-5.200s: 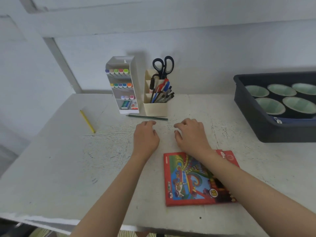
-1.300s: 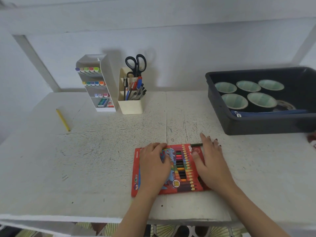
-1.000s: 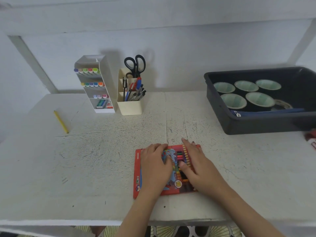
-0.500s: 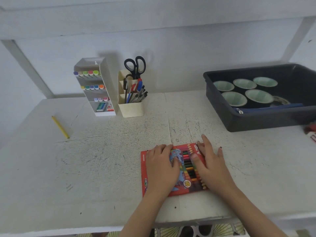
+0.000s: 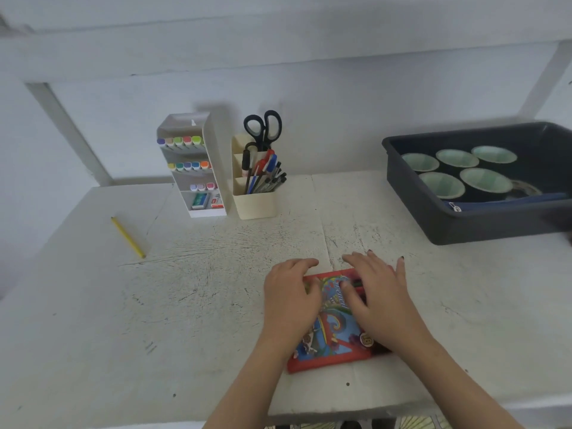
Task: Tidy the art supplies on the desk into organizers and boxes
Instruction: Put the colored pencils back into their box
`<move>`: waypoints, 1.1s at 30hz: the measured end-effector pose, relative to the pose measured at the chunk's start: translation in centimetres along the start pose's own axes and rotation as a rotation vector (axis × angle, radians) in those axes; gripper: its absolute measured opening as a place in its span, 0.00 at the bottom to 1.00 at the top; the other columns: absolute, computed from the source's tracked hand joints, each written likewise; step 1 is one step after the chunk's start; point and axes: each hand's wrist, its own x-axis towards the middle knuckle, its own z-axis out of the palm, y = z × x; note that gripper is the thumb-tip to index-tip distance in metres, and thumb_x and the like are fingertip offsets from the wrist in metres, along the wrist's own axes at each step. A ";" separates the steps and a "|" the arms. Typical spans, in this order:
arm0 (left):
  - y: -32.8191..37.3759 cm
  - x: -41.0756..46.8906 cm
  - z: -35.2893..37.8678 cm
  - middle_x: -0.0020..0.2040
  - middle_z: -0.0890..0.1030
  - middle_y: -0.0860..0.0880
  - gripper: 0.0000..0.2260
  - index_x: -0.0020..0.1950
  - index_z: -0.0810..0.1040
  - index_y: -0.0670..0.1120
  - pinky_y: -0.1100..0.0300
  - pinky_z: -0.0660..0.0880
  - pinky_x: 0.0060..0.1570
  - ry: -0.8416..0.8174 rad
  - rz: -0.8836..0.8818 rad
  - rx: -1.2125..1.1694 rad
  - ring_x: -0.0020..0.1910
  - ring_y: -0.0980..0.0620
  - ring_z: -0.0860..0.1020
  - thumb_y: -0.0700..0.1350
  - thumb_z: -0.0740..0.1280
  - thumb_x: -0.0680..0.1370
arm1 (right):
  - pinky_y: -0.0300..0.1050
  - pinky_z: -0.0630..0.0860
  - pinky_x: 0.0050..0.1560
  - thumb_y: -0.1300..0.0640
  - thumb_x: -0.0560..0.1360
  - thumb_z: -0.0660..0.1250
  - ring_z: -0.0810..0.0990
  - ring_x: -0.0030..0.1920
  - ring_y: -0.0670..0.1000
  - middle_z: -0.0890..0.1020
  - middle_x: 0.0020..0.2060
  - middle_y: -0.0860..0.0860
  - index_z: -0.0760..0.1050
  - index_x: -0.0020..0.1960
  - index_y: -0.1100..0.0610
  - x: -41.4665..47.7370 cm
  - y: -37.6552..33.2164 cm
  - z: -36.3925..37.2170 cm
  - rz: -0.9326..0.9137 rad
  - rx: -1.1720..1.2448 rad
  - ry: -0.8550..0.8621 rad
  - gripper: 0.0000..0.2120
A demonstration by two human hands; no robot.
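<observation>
Right hand (image 5: 379, 301) slid over pencil box (image 5: 332, 323), left hand (image 5: 289, 301) beside, both grips flat, unclenched

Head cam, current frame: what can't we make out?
Head view, all:
Pencil box: right part hidden under the right hand, left edge under the left hand. Open or closed: cannot tell.
Dark bin: right end cut off by the frame edge.
Marker organizer: labels in the bottom slot too small to read.

Left hand (image 5: 291, 300) palm down, fingers together, slightly curved. Right hand (image 5: 379, 300) just beside those fingers, flat, its fingers spread forward.
</observation>
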 end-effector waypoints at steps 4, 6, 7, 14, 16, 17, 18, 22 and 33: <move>-0.8 0.0 -0.4 0.57 0.79 0.55 0.13 0.59 0.79 0.52 0.64 0.63 0.59 0.047 -0.049 -0.090 0.58 0.57 0.70 0.42 0.65 0.76 | 0.49 0.31 0.70 0.52 0.79 0.58 0.61 0.71 0.44 0.70 0.66 0.41 0.68 0.67 0.46 1.1 -0.9 0.1 -0.137 0.046 -0.013 0.17; -1.0 0.0 -0.7 0.55 0.78 0.57 0.12 0.58 0.79 0.52 0.67 0.64 0.58 0.093 -0.082 -0.125 0.57 0.60 0.69 0.42 0.65 0.76 | 0.46 0.32 0.71 0.52 0.78 0.59 0.65 0.68 0.41 0.73 0.63 0.40 0.71 0.65 0.46 1.8 -1.4 0.2 -0.204 0.078 -0.022 0.15; -1.2 0.0 -0.9 0.54 0.78 0.59 0.12 0.57 0.80 0.52 0.72 0.62 0.56 0.127 -0.106 -0.133 0.56 0.60 0.69 0.41 0.64 0.76 | 0.45 0.34 0.71 0.53 0.78 0.59 0.67 0.65 0.40 0.75 0.60 0.40 0.72 0.64 0.46 2.4 -1.7 0.3 -0.241 0.094 -0.039 0.15; -4.8 0.5 -3.8 0.54 0.80 0.56 0.11 0.57 0.80 0.50 0.69 0.61 0.56 0.301 -0.243 -0.111 0.55 0.59 0.73 0.41 0.64 0.77 | 0.42 0.51 0.68 0.52 0.79 0.58 0.72 0.60 0.42 0.79 0.58 0.41 0.74 0.62 0.48 6.3 -5.6 2.6 -0.427 0.110 -0.147 0.14; -6.2 1.1 -5.1 0.54 0.81 0.54 0.11 0.57 0.80 0.48 0.77 0.60 0.53 0.351 -0.261 -0.086 0.52 0.62 0.72 0.40 0.65 0.77 | 0.41 0.55 0.63 0.52 0.79 0.58 0.73 0.59 0.43 0.79 0.57 0.41 0.75 0.62 0.48 7.4 -7.2 3.6 -0.452 0.105 -0.164 0.14; -7.2 1.3 -5.9 0.53 0.81 0.53 0.11 0.57 0.81 0.47 0.81 0.59 0.51 0.371 -0.274 -0.075 0.51 0.63 0.71 0.39 0.65 0.76 | 0.42 0.57 0.62 0.52 0.78 0.58 0.74 0.58 0.43 0.80 0.56 0.42 0.75 0.61 0.48 8.1 -8.4 4.3 -0.459 0.105 -0.174 0.14; -8.1 1.5 -6.6 0.53 0.82 0.53 0.11 0.57 0.81 0.46 0.82 0.59 0.49 0.383 -0.291 -0.070 0.50 0.63 0.72 0.39 0.65 0.76 | 0.43 0.58 0.60 0.52 0.78 0.58 0.75 0.56 0.44 0.80 0.54 0.43 0.75 0.61 0.48 8.7 -9.3 4.9 -0.462 0.104 -0.181 0.13; -12.9 2.5 -10.2 0.47 0.82 0.53 0.09 0.54 0.81 0.47 0.66 0.67 0.46 0.444 -0.406 -0.040 0.45 0.57 0.75 0.41 0.65 0.76 | 0.45 0.63 0.52 0.53 0.78 0.59 0.76 0.48 0.47 0.81 0.46 0.45 0.77 0.54 0.50 11.8 -14.5 8.3 -0.449 0.094 -0.192 0.10; -23.9 9.1 -17.9 0.32 0.73 0.51 0.22 0.40 0.70 0.45 0.61 0.60 0.26 0.217 -0.605 0.474 0.33 0.50 0.73 0.64 0.57 0.76 | 0.48 0.65 0.51 0.52 0.78 0.58 0.75 0.43 0.49 0.78 0.40 0.47 0.74 0.48 0.53 14.0 -25.3 15.6 -0.373 0.059 -0.252 0.09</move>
